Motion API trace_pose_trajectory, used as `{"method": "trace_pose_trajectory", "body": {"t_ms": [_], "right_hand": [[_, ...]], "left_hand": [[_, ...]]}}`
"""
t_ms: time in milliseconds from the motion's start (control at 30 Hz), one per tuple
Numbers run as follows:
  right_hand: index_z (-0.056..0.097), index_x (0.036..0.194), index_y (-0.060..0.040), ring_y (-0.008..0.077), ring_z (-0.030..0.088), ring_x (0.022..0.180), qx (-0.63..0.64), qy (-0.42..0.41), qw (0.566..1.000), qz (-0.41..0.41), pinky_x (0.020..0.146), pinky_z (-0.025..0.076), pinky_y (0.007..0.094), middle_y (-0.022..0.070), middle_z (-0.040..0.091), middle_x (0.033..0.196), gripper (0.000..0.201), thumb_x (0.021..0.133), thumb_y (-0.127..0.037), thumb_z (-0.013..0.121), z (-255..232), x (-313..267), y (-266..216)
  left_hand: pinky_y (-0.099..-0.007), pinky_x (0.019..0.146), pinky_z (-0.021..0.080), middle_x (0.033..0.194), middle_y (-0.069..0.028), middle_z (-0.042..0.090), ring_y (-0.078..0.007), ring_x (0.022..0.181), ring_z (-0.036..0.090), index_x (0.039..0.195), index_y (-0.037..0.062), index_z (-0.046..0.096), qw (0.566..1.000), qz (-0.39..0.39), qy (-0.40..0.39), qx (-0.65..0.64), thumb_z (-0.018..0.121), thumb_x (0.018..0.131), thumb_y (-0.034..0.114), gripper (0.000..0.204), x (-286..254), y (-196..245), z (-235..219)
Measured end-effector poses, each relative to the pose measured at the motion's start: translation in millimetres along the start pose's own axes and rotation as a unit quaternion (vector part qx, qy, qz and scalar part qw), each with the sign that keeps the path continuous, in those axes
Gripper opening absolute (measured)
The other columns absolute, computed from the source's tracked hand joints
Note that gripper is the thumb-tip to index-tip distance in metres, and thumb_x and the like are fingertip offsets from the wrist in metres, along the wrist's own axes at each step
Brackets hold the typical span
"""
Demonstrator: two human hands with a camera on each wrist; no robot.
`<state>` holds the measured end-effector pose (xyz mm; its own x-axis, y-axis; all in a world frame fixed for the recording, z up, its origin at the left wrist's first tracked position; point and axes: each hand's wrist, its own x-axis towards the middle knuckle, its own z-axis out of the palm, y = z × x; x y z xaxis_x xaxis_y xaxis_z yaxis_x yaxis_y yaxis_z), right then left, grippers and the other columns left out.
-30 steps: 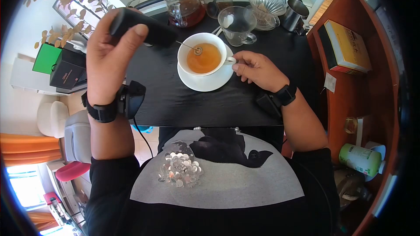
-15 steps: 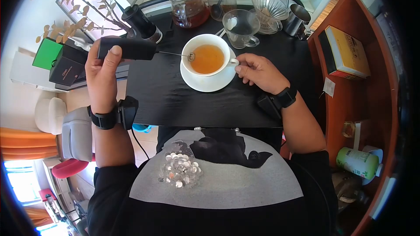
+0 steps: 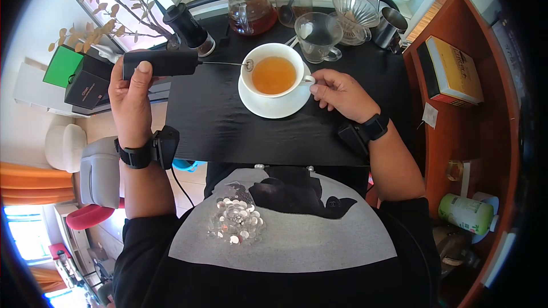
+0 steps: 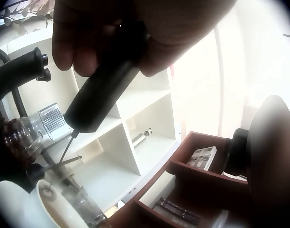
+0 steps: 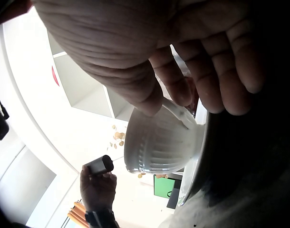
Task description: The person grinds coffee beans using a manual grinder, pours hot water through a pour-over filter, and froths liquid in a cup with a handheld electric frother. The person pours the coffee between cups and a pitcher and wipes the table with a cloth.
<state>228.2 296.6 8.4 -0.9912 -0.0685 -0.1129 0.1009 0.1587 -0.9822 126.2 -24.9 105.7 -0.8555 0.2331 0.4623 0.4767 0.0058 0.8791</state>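
My left hand [image 3: 132, 100] grips a black handheld milk frother [image 3: 171, 63], held nearly level to the left of a white cup. Its thin shaft reaches across to the cup's left rim, where the small coiled whisk head [image 3: 249, 65] hangs just inside. Amber liquid [image 3: 274, 75] fills much of the cup [image 5: 154, 142], which stands on a white saucer [image 3: 275, 109]. With thumb and forefinger, my right hand [image 3: 347, 98] pinches the cup handle [image 5: 179, 114]; the other fingers curl loosely beside it. Fluted sides of the cup show in the right wrist view.
Behind the cup are a glass mug [image 3: 318, 37], a glass pot of dark tea [image 3: 251, 20], a ribbed glass dripper [image 3: 355, 11] and a metal pitcher [image 3: 390, 28]. A black hand grinder [image 3: 187, 27] stands back left. Brown shelving [image 3: 456, 120] borders the right side.
My left hand has moved left, and the frother has swung from a slant to nearly level. Its whisk went from over the liquid to the cup's left rim. The right hand keeps the handle.
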Motion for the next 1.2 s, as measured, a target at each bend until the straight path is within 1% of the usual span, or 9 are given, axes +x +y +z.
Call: {"method": "trace_pose_trajectory", "body": {"t_ms": [67, 133, 233, 300, 500, 667, 733, 900, 1200], "right_hand": [[0.056, 0.103, -0.0031, 0.0055, 0.051, 0.061, 0.0, 0.001, 1.0, 0.001, 0.051, 0.042, 0.0192, -0.0003, 0.056, 0.076, 0.028, 0.084, -0.023, 0.056, -0.2, -0.3, -0.9], [0.052, 0.109, -0.0016, 0.0066, 0.052, 0.064, -0.011, -0.015, 1.0, 0.015, 0.055, 0.043, 0.0188, 0.0006, 0.054, 0.078, 0.031, 0.084, -0.021, 0.055, -1.4, -0.9, -4.3], [0.056, 0.103, -0.0031, 0.0054, 0.051, 0.061, -0.006, -0.001, 1.0, 0.0, 0.051, 0.042, 0.0191, -0.0004, 0.056, 0.076, 0.028, 0.084, -0.023, 0.056, 0.1, -0.2, -0.9], [0.056, 0.103, -0.0032, 0.0055, 0.051, 0.061, -0.004, -0.001, 1.0, 0.0, 0.051, 0.042, 0.019, -0.0004, 0.056, 0.076, 0.027, 0.084, -0.023, 0.056, -0.3, -0.8, -0.9], [0.056, 0.103, -0.0035, 0.0054, 0.051, 0.062, -0.006, -0.004, 1.0, 0.001, 0.051, 0.042, 0.0188, -0.0004, 0.056, 0.077, 0.027, 0.084, -0.023, 0.056, -0.7, 0.0, 0.3], [0.055, 0.104, -0.0034, 0.0053, 0.051, 0.062, 0.001, -0.008, 1.0, 0.003, 0.051, 0.042, 0.0186, -0.0003, 0.056, 0.078, 0.028, 0.084, -0.023, 0.056, -1.2, 0.4, 0.5], [0.053, 0.107, -0.0027, 0.0064, 0.051, 0.064, -0.012, -0.012, 1.0, 0.019, 0.055, 0.043, 0.0188, 0.0005, 0.054, 0.076, 0.03, 0.084, -0.022, 0.055, -1.3, -0.2, -2.8], [0.053, 0.107, -0.0027, 0.0065, 0.052, 0.064, -0.011, -0.009, 1.0, 0.017, 0.055, 0.043, 0.0189, 0.0009, 0.055, 0.076, 0.03, 0.084, -0.022, 0.056, -1.1, -0.5, -3.7], [0.054, 0.105, -0.003, 0.0058, 0.051, 0.062, -0.006, -0.005, 1.0, 0.012, 0.053, 0.042, 0.0188, 0.0003, 0.055, 0.076, 0.028, 0.084, -0.022, 0.056, -0.6, -0.6, -2.1]], "left_hand": [[-0.0308, 0.073, 0.048, 0.094, -0.0085, 0.058, -0.0164, 0.086, 0.057, 0.107, 0.0001, 0.051, 1.0, -0.012, 0.004, -0.023, 0.052, 0.087, 0.019, 0.028, -0.2, 0.1, -0.5], [-0.031, 0.073, 0.048, 0.094, -0.0084, 0.058, -0.0163, 0.086, 0.057, 0.107, 0.0002, 0.051, 0.999, -0.023, 0.008, -0.046, 0.053, 0.087, 0.019, 0.028, -0.4, 0.2, -0.2], [-0.0319, 0.074, 0.048, 0.094, -0.0082, 0.058, -0.0166, 0.085, 0.057, 0.107, 0.0005, 0.051, 1.0, -0.011, -0.006, -0.001, 0.053, 0.087, 0.019, 0.028, 0.0, 0.3, 1.4], [-0.0326, 0.074, 0.047, 0.094, -0.0082, 0.058, -0.0171, 0.085, 0.057, 0.108, 0.0008, 0.051, 0.999, -0.014, -0.002, -0.033, 0.053, 0.087, 0.019, 0.028, -0.4, 0.6, 1.0], [-0.032, 0.073, 0.048, 0.094, -0.0082, 0.059, -0.0171, 0.085, 0.058, 0.108, 0.0005, 0.051, 0.998, -0.019, 0.014, -0.053, 0.053, 0.087, 0.018, 0.028, 0.8, -5.0, -2.0], [-0.0322, 0.072, 0.048, 0.094, -0.0079, 0.059, -0.0172, 0.085, 0.058, 0.107, 0.0011, 0.051, 0.999, -0.019, 0.021, -0.038, 0.053, 0.087, 0.018, 0.026, -0.1, -3.9, -0.7], [-0.0323, 0.072, 0.048, 0.094, -0.0078, 0.059, -0.0172, 0.085, 0.058, 0.106, 0.0013, 0.052, 0.999, -0.018, 0.026, -0.036, 0.053, 0.087, 0.018, 0.025, 0.0, -4.5, -1.3], [-0.032, 0.072, 0.048, 0.094, -0.0076, 0.059, -0.0175, 0.084, 0.059, 0.105, 0.0018, 0.052, 0.998, -0.023, 0.014, -0.064, 0.053, 0.087, 0.018, 0.024, 0.7, -7.1, -3.2], [-0.0319, 0.074, 0.047, 0.093, -0.0079, 0.059, -0.0171, 0.086, 0.058, 0.104, 0.0017, 0.052, 0.998, -0.037, 0.028, -0.049, 0.054, 0.086, 0.02, 0.026, -1.3, -6.0, -1.6]]}}
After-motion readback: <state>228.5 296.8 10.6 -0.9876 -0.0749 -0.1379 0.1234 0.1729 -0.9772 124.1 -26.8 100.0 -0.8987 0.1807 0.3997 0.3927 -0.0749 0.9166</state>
